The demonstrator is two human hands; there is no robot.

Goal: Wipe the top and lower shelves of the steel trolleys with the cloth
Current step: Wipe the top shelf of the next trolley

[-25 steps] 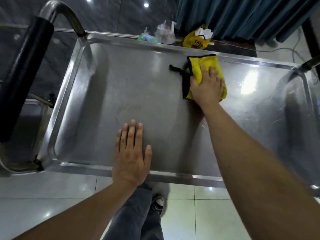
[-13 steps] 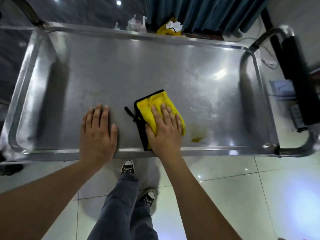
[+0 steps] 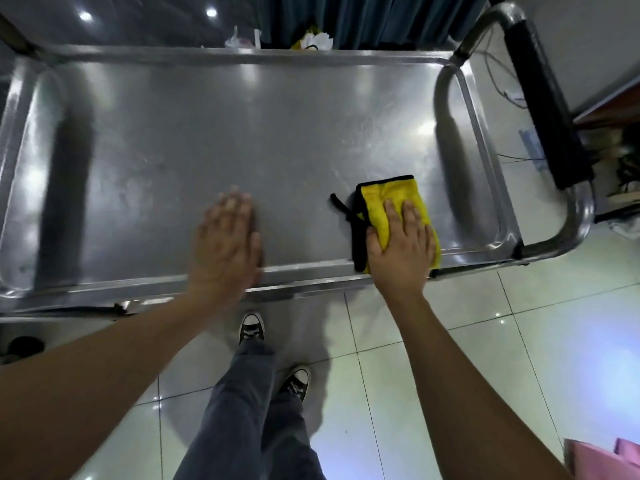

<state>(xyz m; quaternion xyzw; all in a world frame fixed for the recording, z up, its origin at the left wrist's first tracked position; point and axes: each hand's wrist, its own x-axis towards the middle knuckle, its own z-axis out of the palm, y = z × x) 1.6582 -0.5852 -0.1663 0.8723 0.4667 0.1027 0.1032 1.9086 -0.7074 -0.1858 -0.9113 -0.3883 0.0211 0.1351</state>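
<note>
Since the earlier frame, your right hand [image 3: 403,249] has slid the cloth [image 3: 393,209] rightward along the top shelf [image 3: 242,133], near edge. Fingers [image 3: 408,213] flat, pressing one yellow cloth. Left hand [image 3: 225,244], blurred, lies flat on one steel trolley [image 3: 485,98].

Hidden, cut off and blurred parts around the trolley

The left hand [image 3: 225,244] is motion-blurred, its fingers indistinct. The right hand [image 3: 403,249] covers the cloth [image 3: 384,202] toward 6 o'clock. The trolley's top shelf [image 3: 242,133] runs off frame at 9 o'clock; bags [image 3: 311,41] at 12 o'clock sit half hidden behind its rim. A pink thing [image 3: 602,459] is cut off at 5 o'clock.
</note>
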